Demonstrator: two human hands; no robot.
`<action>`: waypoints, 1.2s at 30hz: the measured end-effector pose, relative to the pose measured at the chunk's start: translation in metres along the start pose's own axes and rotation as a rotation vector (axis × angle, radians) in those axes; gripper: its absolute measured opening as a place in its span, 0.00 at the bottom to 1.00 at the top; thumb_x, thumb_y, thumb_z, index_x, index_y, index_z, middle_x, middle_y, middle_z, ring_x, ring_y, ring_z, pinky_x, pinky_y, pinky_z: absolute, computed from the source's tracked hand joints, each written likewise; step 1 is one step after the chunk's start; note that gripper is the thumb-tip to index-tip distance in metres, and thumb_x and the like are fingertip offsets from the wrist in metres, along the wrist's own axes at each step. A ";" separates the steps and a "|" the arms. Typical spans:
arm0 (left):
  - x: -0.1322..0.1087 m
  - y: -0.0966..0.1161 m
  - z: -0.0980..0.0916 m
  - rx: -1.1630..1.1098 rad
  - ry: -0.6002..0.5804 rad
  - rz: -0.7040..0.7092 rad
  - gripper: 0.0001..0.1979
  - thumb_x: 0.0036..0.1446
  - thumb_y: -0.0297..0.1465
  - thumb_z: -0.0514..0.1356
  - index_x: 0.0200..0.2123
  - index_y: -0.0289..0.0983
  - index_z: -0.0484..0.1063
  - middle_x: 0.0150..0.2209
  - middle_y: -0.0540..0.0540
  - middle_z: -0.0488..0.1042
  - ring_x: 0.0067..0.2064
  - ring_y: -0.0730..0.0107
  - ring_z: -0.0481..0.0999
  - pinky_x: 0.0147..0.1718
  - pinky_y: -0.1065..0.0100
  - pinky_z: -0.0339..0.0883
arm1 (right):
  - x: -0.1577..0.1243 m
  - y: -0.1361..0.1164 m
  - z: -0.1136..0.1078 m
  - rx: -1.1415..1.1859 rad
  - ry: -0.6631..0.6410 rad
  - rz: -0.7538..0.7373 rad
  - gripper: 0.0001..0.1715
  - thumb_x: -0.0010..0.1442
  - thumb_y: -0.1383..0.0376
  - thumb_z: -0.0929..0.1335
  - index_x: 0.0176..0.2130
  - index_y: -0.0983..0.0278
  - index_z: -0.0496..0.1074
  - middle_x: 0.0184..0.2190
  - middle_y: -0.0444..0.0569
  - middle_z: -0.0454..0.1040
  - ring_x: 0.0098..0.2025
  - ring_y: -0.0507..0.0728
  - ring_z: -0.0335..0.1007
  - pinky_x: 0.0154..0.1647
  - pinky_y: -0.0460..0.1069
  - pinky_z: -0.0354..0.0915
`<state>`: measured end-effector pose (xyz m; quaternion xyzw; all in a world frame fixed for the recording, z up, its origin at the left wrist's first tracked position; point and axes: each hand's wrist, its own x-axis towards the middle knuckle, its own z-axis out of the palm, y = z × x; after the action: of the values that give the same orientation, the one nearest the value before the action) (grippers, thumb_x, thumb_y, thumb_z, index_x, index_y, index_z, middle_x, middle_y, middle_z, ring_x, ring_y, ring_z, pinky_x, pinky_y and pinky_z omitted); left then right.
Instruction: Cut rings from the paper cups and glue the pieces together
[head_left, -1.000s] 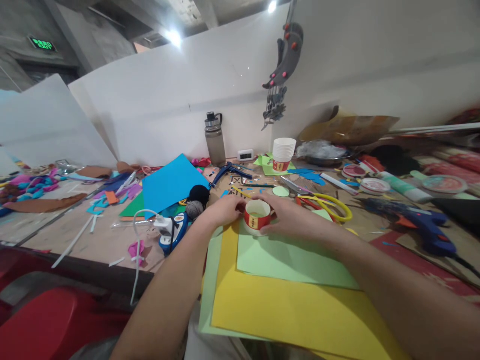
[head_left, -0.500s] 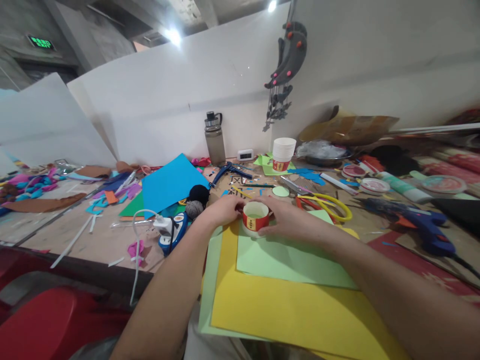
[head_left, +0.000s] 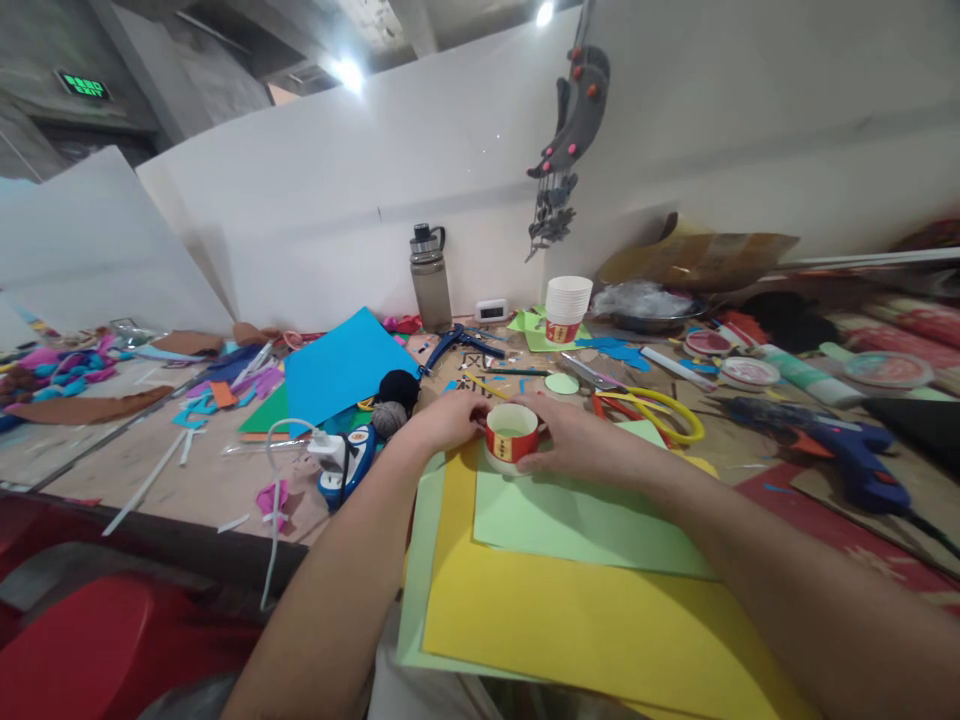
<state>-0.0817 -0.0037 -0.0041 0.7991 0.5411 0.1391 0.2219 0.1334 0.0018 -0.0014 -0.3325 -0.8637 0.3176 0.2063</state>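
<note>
A short, cut-down paper cup point(head_left: 512, 448) with a red band and a yellow label stands on a light green sheet point(head_left: 592, 520). My right hand point(head_left: 566, 437) curls round the cup's right side, thumb against its front. On the other side my left hand point(head_left: 456, 420) has its fingers bent in at the cup's left rim; their tips are partly hidden. Under the green sheet lies a larger yellow sheet point(head_left: 570, 620). Just beyond my hands are a pale green paper disc point(head_left: 561, 383) and a dark pencil point(head_left: 519, 372).
Stacked paper cups point(head_left: 568, 312) and a water bottle point(head_left: 430, 280) stand at the back. To the right lie yellow-handled scissors point(head_left: 671, 415) and a blue glue gun point(head_left: 847, 450). Blue card point(head_left: 349, 370) and a power strip point(head_left: 349, 467) are at left.
</note>
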 end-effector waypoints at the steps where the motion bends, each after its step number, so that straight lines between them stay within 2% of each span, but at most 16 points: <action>1: 0.000 0.000 0.000 -0.007 0.005 -0.001 0.20 0.47 0.18 0.56 0.40 0.40 0.80 0.38 0.47 0.81 0.41 0.64 0.77 0.46 0.66 0.67 | 0.000 0.000 0.000 0.002 0.011 -0.005 0.30 0.43 0.64 0.76 0.48 0.56 0.73 0.44 0.49 0.76 0.47 0.65 0.71 0.45 0.57 0.66; 9: -0.003 0.004 0.000 -0.050 0.044 -0.007 0.20 0.46 0.18 0.57 0.40 0.39 0.80 0.39 0.46 0.81 0.39 0.64 0.76 0.42 0.67 0.67 | 0.000 0.003 0.002 0.004 0.018 -0.016 0.31 0.44 0.64 0.76 0.49 0.56 0.73 0.44 0.49 0.76 0.46 0.65 0.72 0.44 0.57 0.67; 14: -0.003 0.006 -0.002 -0.021 0.017 -0.007 0.19 0.47 0.19 0.56 0.39 0.38 0.80 0.40 0.45 0.81 0.39 0.64 0.76 0.41 0.67 0.67 | 0.002 0.010 0.004 0.035 0.037 -0.022 0.35 0.43 0.63 0.77 0.51 0.54 0.72 0.44 0.49 0.76 0.42 0.63 0.74 0.41 0.57 0.69; 20: -0.003 0.007 -0.003 0.028 0.002 -0.023 0.14 0.48 0.21 0.57 0.37 0.36 0.79 0.38 0.44 0.81 0.38 0.63 0.76 0.40 0.67 0.67 | 0.002 0.009 -0.001 0.106 0.052 -0.043 0.36 0.44 0.63 0.76 0.54 0.55 0.70 0.45 0.48 0.77 0.44 0.62 0.75 0.43 0.55 0.70; 22: -0.004 0.007 -0.004 0.026 -0.009 -0.021 0.13 0.49 0.22 0.57 0.36 0.36 0.78 0.38 0.44 0.80 0.38 0.63 0.76 0.40 0.67 0.67 | 0.002 0.006 -0.004 0.144 0.058 0.005 0.39 0.45 0.63 0.76 0.56 0.55 0.68 0.45 0.48 0.77 0.42 0.61 0.76 0.42 0.54 0.70; 24: -0.005 0.008 -0.007 -0.017 0.037 -0.024 0.13 0.51 0.23 0.56 0.37 0.37 0.78 0.39 0.44 0.80 0.39 0.64 0.76 0.41 0.66 0.67 | 0.004 0.004 -0.008 0.180 0.075 0.083 0.41 0.45 0.63 0.76 0.58 0.57 0.66 0.43 0.49 0.78 0.40 0.61 0.77 0.40 0.54 0.71; 27: -0.004 0.008 -0.011 -0.141 0.260 -0.095 0.11 0.55 0.27 0.56 0.39 0.37 0.77 0.39 0.44 0.79 0.39 0.65 0.75 0.41 0.66 0.67 | 0.006 0.003 -0.012 0.280 0.118 0.128 0.42 0.46 0.63 0.76 0.59 0.58 0.64 0.45 0.51 0.78 0.39 0.61 0.77 0.39 0.54 0.72; 29: -0.003 0.009 -0.013 -0.301 0.401 -0.165 0.12 0.59 0.33 0.55 0.40 0.36 0.76 0.36 0.44 0.77 0.37 0.67 0.73 0.38 0.67 0.67 | 0.008 0.004 -0.014 0.374 0.153 0.104 0.41 0.47 0.63 0.75 0.59 0.58 0.63 0.50 0.52 0.75 0.42 0.60 0.76 0.41 0.54 0.72; 30: -0.002 0.010 -0.012 -0.414 0.435 -0.182 0.14 0.60 0.38 0.54 0.41 0.36 0.75 0.36 0.44 0.76 0.36 0.68 0.73 0.36 0.67 0.68 | 0.009 0.004 -0.014 0.427 0.167 0.097 0.41 0.48 0.63 0.75 0.59 0.59 0.62 0.52 0.52 0.74 0.44 0.60 0.76 0.43 0.54 0.72; 32: -0.001 0.014 -0.010 -0.673 0.433 -0.153 0.21 0.61 0.46 0.53 0.44 0.35 0.73 0.39 0.42 0.75 0.38 0.67 0.74 0.35 0.67 0.69 | 0.010 0.004 -0.015 0.526 0.185 0.100 0.40 0.48 0.62 0.75 0.58 0.59 0.62 0.52 0.52 0.74 0.46 0.60 0.76 0.44 0.54 0.72; 34: -0.003 0.020 -0.007 -0.910 0.314 -0.046 0.26 0.59 0.50 0.54 0.50 0.36 0.70 0.46 0.39 0.74 0.44 0.63 0.74 0.39 0.64 0.70 | 0.011 0.004 -0.016 0.594 0.203 0.103 0.39 0.49 0.62 0.74 0.57 0.60 0.61 0.51 0.52 0.75 0.46 0.60 0.75 0.45 0.55 0.72; 36: -0.005 0.028 -0.004 -1.065 0.160 0.048 0.31 0.54 0.50 0.61 0.56 0.39 0.66 0.52 0.37 0.72 0.48 0.59 0.74 0.42 0.59 0.71 | 0.011 0.003 -0.016 0.619 0.243 0.080 0.38 0.48 0.62 0.75 0.56 0.60 0.62 0.51 0.53 0.74 0.47 0.60 0.75 0.46 0.56 0.72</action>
<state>-0.0631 -0.0158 0.0138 0.5752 0.3923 0.4598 0.5512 0.1359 0.0181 0.0096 -0.3233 -0.6815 0.5308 0.3865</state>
